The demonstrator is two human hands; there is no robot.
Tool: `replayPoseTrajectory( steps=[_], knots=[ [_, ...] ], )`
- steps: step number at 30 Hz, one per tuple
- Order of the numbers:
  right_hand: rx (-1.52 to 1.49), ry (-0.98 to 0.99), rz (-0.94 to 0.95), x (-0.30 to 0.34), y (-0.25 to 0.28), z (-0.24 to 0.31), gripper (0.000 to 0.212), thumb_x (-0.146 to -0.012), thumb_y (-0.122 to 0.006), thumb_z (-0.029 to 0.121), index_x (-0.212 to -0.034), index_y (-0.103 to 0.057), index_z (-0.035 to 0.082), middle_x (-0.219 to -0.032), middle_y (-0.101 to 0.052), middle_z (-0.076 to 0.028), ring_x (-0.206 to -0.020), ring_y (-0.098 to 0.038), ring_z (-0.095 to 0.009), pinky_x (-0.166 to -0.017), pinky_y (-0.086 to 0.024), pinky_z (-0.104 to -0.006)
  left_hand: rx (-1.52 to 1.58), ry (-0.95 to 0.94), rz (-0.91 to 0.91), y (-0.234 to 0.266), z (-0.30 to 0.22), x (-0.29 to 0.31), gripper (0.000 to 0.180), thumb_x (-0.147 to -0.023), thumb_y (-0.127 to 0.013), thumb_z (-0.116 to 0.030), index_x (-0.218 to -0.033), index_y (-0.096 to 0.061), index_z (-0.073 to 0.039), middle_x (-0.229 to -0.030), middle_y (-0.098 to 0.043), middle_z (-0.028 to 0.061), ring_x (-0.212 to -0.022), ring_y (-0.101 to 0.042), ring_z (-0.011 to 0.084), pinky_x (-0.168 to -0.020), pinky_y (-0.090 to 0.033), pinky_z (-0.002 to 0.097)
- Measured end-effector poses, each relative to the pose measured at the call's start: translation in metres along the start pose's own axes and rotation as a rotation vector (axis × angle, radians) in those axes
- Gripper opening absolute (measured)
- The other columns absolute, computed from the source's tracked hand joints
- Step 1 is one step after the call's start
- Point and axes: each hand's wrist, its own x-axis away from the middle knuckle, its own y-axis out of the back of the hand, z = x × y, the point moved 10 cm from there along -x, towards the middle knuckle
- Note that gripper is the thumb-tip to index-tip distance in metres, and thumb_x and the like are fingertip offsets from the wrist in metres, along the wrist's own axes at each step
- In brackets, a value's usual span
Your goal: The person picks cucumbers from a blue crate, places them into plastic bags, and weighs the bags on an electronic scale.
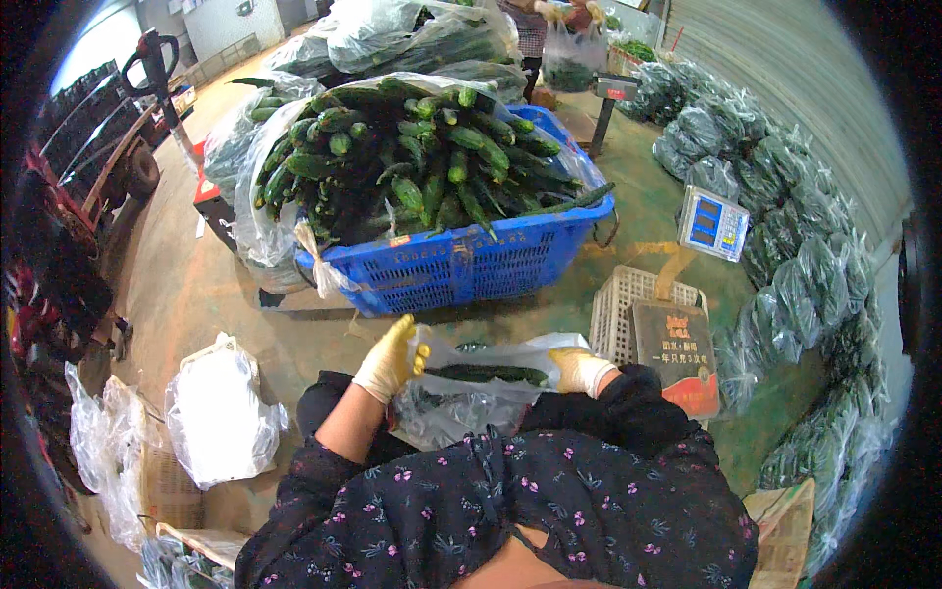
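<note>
A clear plastic bag (466, 354) stretches between my two gloved hands, low in front of my body. Inside it a dark green cucumber (491, 374) lies lengthwise. My left hand (391, 359), in a yellow and white glove, is closed at the left end of the bag. At the other end my right hand (583, 371) grips the plastic, its fingers partly hidden by it. Just beyond, a blue crate (481, 270) is heaped with cucumbers (412, 162), and a plastic liner hangs over its left side.
On my right are a scale display (714, 224), a pale crate (616, 309) and a dark box (675, 344). Filled bags (785, 304) line the right wall. White plastic bags (224, 412) lie at my left. A pallet jack handle (152, 69) and another person's hands (574, 14) are farther off.
</note>
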Motion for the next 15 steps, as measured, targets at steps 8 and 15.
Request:
replayPoseTrajectory(
  steps=[8,15],
  knots=[
    [-0.687,0.086,-0.152,-0.084,0.203,0.042,0.026,-0.081,-0.068,0.027,-0.097,-0.071,0.008,-0.089,-0.071,-0.005,-0.081,-0.066,-0.014,-0.077,-0.052,-0.031,0.018,0.081,0.218,-0.014,0.063,-0.022,0.05,-0.091,-0.046,-0.063,-0.121,-0.049,-0.023,-0.105,-0.064,0.0165,-0.058,-0.05,0.0143,-0.049,-0.042,0.022],
    [-0.084,-0.343,-0.601,-0.2,0.313,0.0,0.061,-0.079,-0.067,0.045,-0.121,-0.058,0.003,-0.115,-0.064,-0.02,-0.107,-0.061,-0.035,-0.094,-0.047,-0.0418,-0.014,0.044,0.372,-0.038,0.067,-0.033,0.055,-0.093,-0.043,-0.062,-0.131,-0.045,-0.023,-0.109,-0.065,0.0158,-0.064,-0.058,0.0163,-0.057,-0.049,0.0265]
  ],
)
